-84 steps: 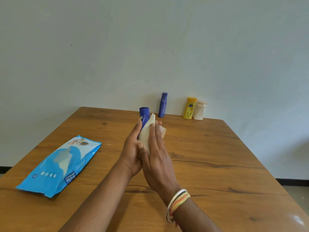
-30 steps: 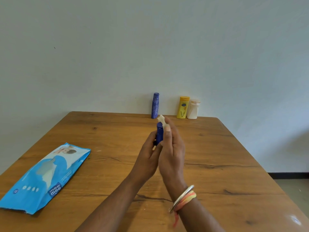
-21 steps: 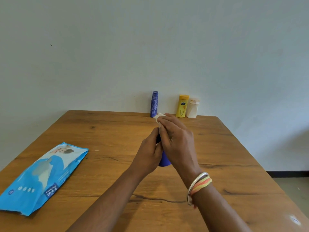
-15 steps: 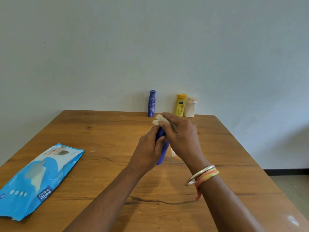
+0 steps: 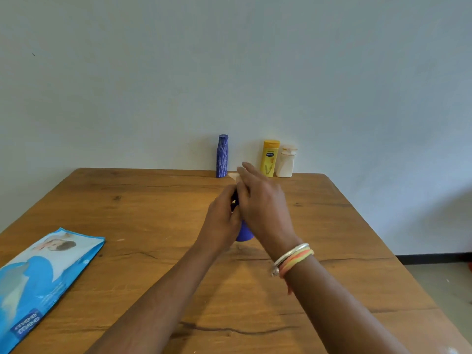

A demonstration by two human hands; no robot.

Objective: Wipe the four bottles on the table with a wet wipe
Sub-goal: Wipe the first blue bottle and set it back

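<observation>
Over the middle of the wooden table (image 5: pixel 143 215) my left hand (image 5: pixel 221 223) grips a plain blue bottle (image 5: pixel 244 232), tilted, with only its lower end showing. My right hand (image 5: pixel 263 208) lies over the bottle's upper part and holds a white wet wipe (image 5: pixel 233 175) against it; only a corner of the wipe peeks out past the fingers. Three more bottles stand at the table's far edge by the wall: a patterned blue one (image 5: pixel 222 157), a yellow one (image 5: pixel 270 158) and a white one (image 5: pixel 286 162).
A blue pack of wet wipes (image 5: pixel 38 277) lies flat at the table's left front. The wall runs right behind the far edge. Floor shows past the table's right edge.
The bottle has tipped from upright to tilted, with its base now toward me. My right hand has slid with the wipe over the bottle's top end. The view has shifted slightly.
</observation>
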